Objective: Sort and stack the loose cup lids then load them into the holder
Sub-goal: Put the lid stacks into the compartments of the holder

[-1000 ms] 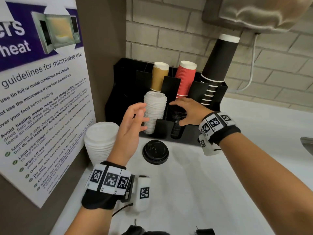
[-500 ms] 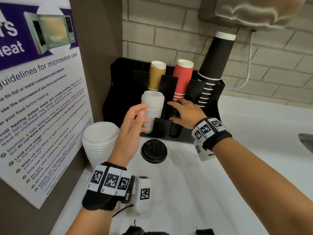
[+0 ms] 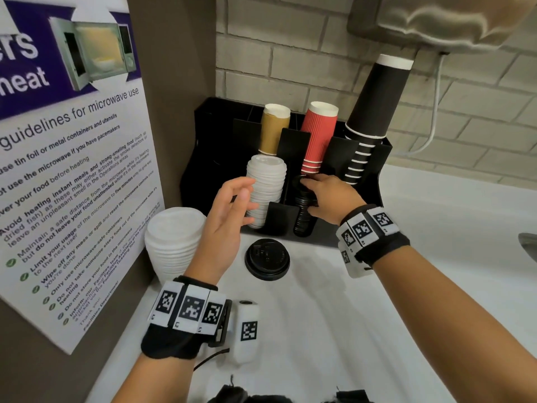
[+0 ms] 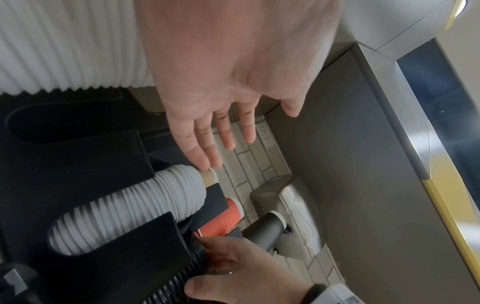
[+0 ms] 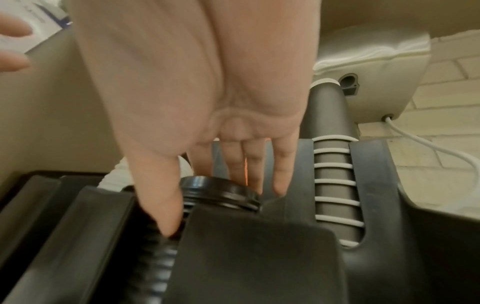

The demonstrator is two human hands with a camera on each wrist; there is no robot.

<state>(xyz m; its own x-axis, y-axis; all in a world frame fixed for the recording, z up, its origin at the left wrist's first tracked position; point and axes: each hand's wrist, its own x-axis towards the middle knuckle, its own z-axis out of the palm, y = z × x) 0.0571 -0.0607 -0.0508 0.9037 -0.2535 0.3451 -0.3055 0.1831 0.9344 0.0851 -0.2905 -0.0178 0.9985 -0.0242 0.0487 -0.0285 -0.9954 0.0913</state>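
Observation:
A black holder [image 3: 220, 135] stands against the brick wall. One front slot holds a white lid stack [image 3: 266, 181], and the slot to its right holds a black lid stack [image 3: 302, 225]. My right hand [image 3: 312, 196] grips the top of the black lid stack [image 5: 221, 189], with the thumb on its near side and the fingers behind the top lid. My left hand [image 3: 241, 205] hovers flat beside the white stack [image 4: 130, 209]; I cannot tell if they touch. One loose black lid [image 3: 267, 258] lies on the counter in front of the holder.
A second, wider stack of white lids [image 3: 174, 242] stands on the counter at the left, against the panel with the microwave poster [image 3: 72, 170]. Tan, red and black cup stacks [image 3: 374, 112] lean in the holder's rear slots. A dispenser [image 3: 436, 21] hangs above.
Almost nothing differs. My right hand has shifted slightly left on top of the black lid stack. The left hand keeps its place by the white stack.

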